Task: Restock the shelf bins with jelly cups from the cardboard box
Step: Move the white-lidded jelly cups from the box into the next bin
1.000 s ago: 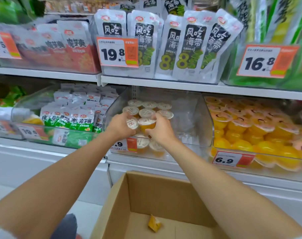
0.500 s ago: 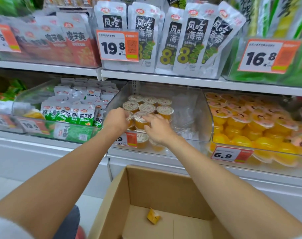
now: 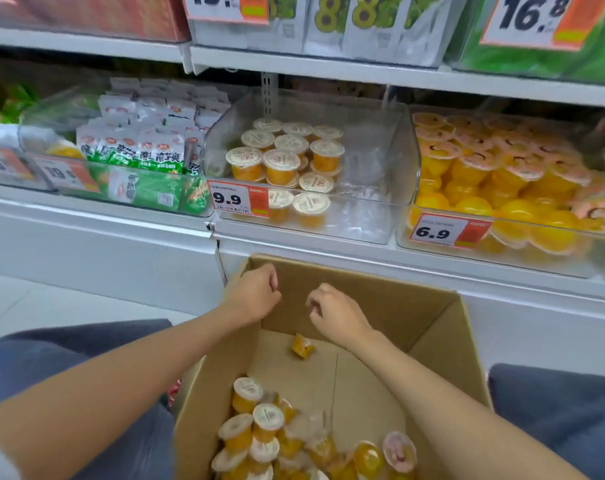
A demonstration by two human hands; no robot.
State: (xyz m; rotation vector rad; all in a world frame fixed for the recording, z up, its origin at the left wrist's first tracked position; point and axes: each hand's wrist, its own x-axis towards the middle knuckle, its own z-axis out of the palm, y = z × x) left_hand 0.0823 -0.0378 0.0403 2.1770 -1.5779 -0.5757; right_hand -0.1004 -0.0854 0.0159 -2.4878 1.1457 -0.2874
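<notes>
The left hand (image 3: pixel 254 294) and right hand (image 3: pixel 335 311) hang over the cardboard box (image 3: pixel 415 306), fingers curled in, holding nothing. A pile of jelly cups (image 3: pixel 259 431) lies at the box's near end. More stand in the clear bin (image 3: pixel 373 168).

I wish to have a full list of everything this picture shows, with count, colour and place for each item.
brown cardboard box: one, below the shelf, open
orange jelly cups with white lids: a heap, box's near end
small orange scrap: one, box floor
clear plastic middle bin: one, tagged 9.9
stacked orange jelly cups: about a dozen visible, that bin's left half
yellow cups with pink lids: many, right bin
green-and-white packets: many, left bin
left hand: over the box, fingers curled, holding nothing visible
right hand: likewise
</notes>
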